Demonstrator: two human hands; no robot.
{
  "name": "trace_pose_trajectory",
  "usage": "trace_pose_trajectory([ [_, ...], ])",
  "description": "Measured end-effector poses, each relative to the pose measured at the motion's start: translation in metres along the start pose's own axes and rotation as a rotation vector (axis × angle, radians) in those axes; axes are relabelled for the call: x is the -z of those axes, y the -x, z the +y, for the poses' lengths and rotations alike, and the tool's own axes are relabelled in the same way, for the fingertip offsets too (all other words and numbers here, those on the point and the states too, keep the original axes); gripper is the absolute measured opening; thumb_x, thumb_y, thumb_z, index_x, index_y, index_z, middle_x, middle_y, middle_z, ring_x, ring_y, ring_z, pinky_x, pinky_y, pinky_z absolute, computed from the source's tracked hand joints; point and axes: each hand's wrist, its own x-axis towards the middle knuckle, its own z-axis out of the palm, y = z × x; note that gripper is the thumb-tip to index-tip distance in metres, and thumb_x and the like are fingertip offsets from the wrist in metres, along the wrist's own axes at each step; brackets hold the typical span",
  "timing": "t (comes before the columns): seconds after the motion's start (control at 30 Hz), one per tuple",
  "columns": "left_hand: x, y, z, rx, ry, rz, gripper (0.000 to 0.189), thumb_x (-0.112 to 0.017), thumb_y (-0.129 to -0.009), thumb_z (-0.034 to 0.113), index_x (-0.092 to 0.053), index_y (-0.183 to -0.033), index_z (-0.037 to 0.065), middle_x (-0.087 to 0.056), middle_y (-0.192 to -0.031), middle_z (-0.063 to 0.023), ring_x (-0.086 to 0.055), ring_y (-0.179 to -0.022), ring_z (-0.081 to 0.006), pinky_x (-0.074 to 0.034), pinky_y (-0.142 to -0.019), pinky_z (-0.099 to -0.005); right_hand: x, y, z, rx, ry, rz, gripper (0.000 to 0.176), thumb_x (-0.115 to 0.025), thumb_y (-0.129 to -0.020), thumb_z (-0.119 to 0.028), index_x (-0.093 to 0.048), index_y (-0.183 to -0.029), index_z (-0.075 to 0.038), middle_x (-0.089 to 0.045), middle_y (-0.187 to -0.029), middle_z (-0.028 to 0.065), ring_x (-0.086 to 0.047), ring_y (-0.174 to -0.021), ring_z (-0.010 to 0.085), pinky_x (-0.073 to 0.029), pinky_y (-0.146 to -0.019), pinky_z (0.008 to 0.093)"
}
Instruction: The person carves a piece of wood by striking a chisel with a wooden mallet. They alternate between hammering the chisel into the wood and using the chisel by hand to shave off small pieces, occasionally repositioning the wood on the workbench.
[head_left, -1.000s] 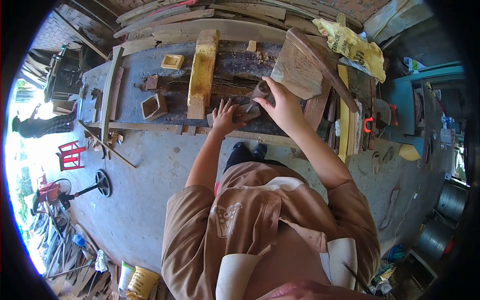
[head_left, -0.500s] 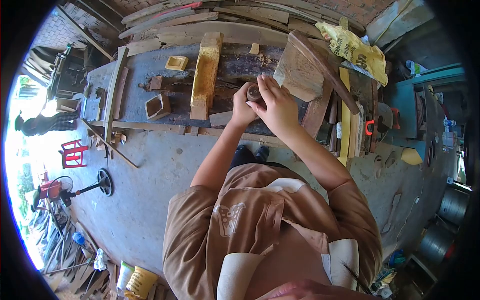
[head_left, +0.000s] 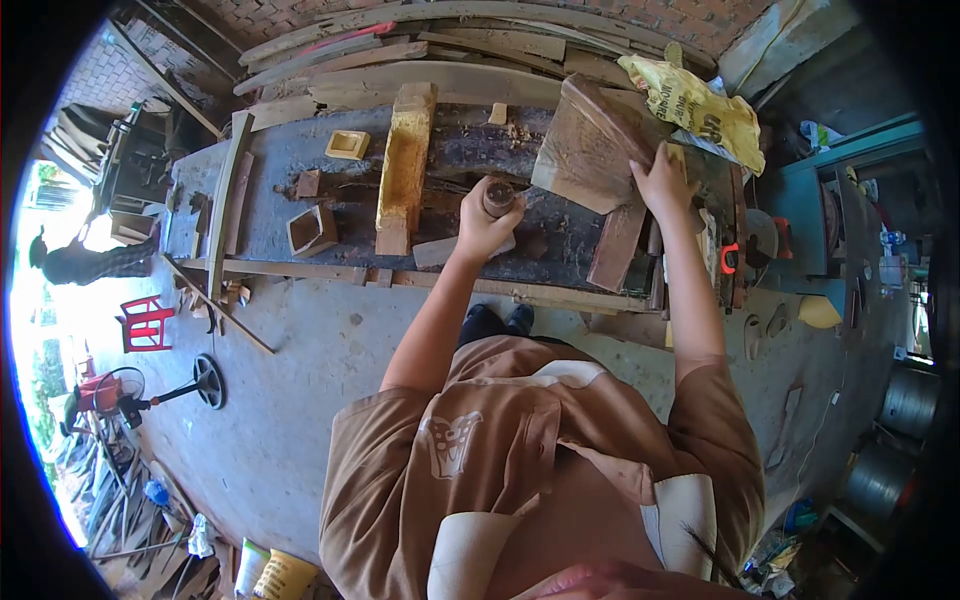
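Observation:
My left hand (head_left: 482, 226) is wrapped round a round dark wooden handle (head_left: 498, 198), seen end-on above the workbench. Over at the bench's right side my right hand (head_left: 664, 188) reaches to the long dark wooden bar (head_left: 612, 118), its fingers at the bar's lower end; how firmly they hold it cannot be made out. A thick wooden block (head_left: 580, 155) lies under the bar. Left of my left hand is a long hollowed yellow wood piece (head_left: 405, 160). A flat grey-brown piece (head_left: 440, 250) lies just below that hand.
The dark bench (head_left: 280, 180) also bears a small yellow box (head_left: 347, 145), an open wooden box (head_left: 312, 231) and a yellow sack (head_left: 695, 105). Boards are stacked behind. A red stool (head_left: 147, 326) and a fan (head_left: 110, 393) stand at left. Another person (head_left: 95, 255) is at far left.
My right hand has left the handle and moved right to the dark bar. The bar now lies further up and left, over the block. My left hand still holds the handle.

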Motion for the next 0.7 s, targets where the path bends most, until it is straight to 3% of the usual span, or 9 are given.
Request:
trace_pose_trajectory([
  [0.07, 0.001, 0.000, 0.002, -0.012, -0.020, -0.002, 0.019, -0.067, -0.068, 0.011, -0.055, -0.079, 0.001, -0.059, -0.070, -0.0072, -0.052, -0.065, -0.0097, -0.044, -0.061, -0.0266, 0.002, -0.009, 0.014, -0.118, -0.052, -0.365, 0.060, -0.051, -0.083, -0.048, -0.043, -0.125, -0.006, -0.054, -0.118, 0.0160, -0.051, -0.112, 0.0305, -0.027, -0.097, 0.0608],
  [0.1, 0.000, 0.000, 0.003, -0.011, -0.025, -0.019, 0.019, -0.067, -0.068, 0.011, -0.055, -0.079, 0.001, -0.059, -0.070, -0.0073, -0.053, -0.066, -0.0099, -0.044, -0.061, -0.0266, -0.013, -0.011, 0.025, -0.051, -0.116, -0.271, 0.052, -0.054, -0.082, -0.044, -0.050, -0.114, -0.003, -0.060, -0.104, 0.0177, -0.058, -0.099, 0.0327, -0.038, -0.092, 0.0533],
  [0.2, -0.004, 0.000, 0.002, 0.002, -0.029, -0.047, 0.020, -0.067, -0.068, 0.011, -0.055, -0.080, 0.001, -0.059, -0.070, -0.0077, -0.053, -0.066, -0.0104, -0.044, -0.062, -0.0270, -0.018, -0.018, 0.037, 0.011, -0.219, -0.337, 0.046, -0.057, -0.080, -0.040, -0.052, -0.101, 0.001, -0.061, -0.095, 0.0225, -0.059, -0.091, 0.0365, -0.046, -0.082, 0.0457],
  [0.3, -0.009, -0.002, 0.003, -0.002, -0.033, -0.045, 0.021, -0.067, -0.067, 0.012, -0.056, -0.081, 0.000, -0.059, -0.070, -0.0086, -0.053, -0.065, -0.0112, -0.045, -0.063, -0.0276, -0.014, -0.021, 0.041, 0.166, -0.203, -0.326, 0.042, -0.058, -0.081, -0.036, -0.049, -0.097, 0.003, -0.061, -0.088, 0.0253, -0.060, -0.084, 0.0388, -0.048, -0.073, 0.0440],
  [0.47, -0.017, -0.001, 0.003, 0.007, -0.052, -0.063, 0.021, -0.067, -0.068, 0.012, -0.056, -0.081, -0.001, -0.059, -0.070, -0.0108, -0.054, -0.066, -0.0119, -0.045, -0.063, -0.0282, 0.006, -0.006, 0.030, 0.160, -0.090, -0.380, 0.043, -0.054, -0.084, -0.036, -0.046, -0.100, 0.004, -0.061, -0.086, 0.0246, -0.061, -0.083, 0.0377, -0.048, -0.073, 0.0449],
  [0.7, -0.025, 0.001, 0.005, -0.031, -0.068, -0.092, 0.020, -0.067, -0.070, 0.011, -0.056, -0.081, -0.001, -0.059, -0.069, -0.0102, -0.054, -0.065, -0.0111, -0.045, -0.062, -0.0272, 0.040, 0.063, 0.021, 0.106, -0.614, -0.329, 0.047, -0.060, -0.080, -0.042, -0.051, -0.098, -0.001, -0.061, -0.088, 0.0200, -0.061, -0.083, 0.0335, -0.047, -0.070, 0.0396],
])
